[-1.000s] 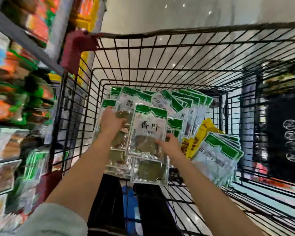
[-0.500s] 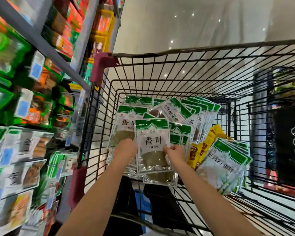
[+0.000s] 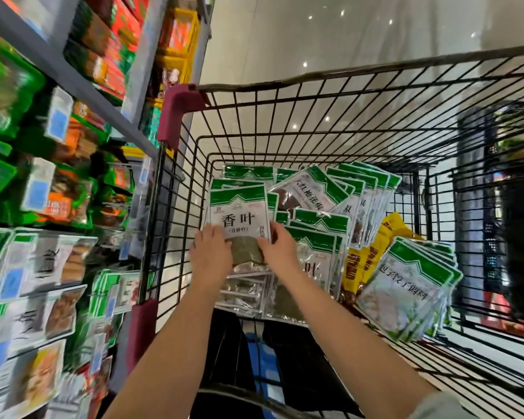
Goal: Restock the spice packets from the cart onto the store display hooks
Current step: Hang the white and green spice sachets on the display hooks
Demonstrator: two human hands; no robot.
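Presently held: packet, white face with a green header and dark leaf behind the clear lower window. It stands upright, its long axis running away from the wrists, header at the far end. A second green header shows just behind it, so this may be a small bundle; the count cannot be told. It sits between the two hands, inside the cart, above the loose pile.

Left hand: on the packet's lower left edge, fingers laid over the face, thumb hidden; judged a grip.

Right hand: on the lower right edge, fingers curled onto the face, clamped likewise.

Pile: green-headed packets fanned beyond and to the right of the right hand, with more lying flat beneath both wrists.

Yellow packets: further right, near the pile.

Stack: leaning, furthest right, well apart from either hand.

Cart: black wire, around both hands.

Display: left of the left hand, outside the cart wall, blurred; no hooks can be made out.

Governing relation: the display lies left of the packet, past the cart wall, so the left hand is nearer. The move probably needs a lift clear of the rim, then a carry leftward, header leading.
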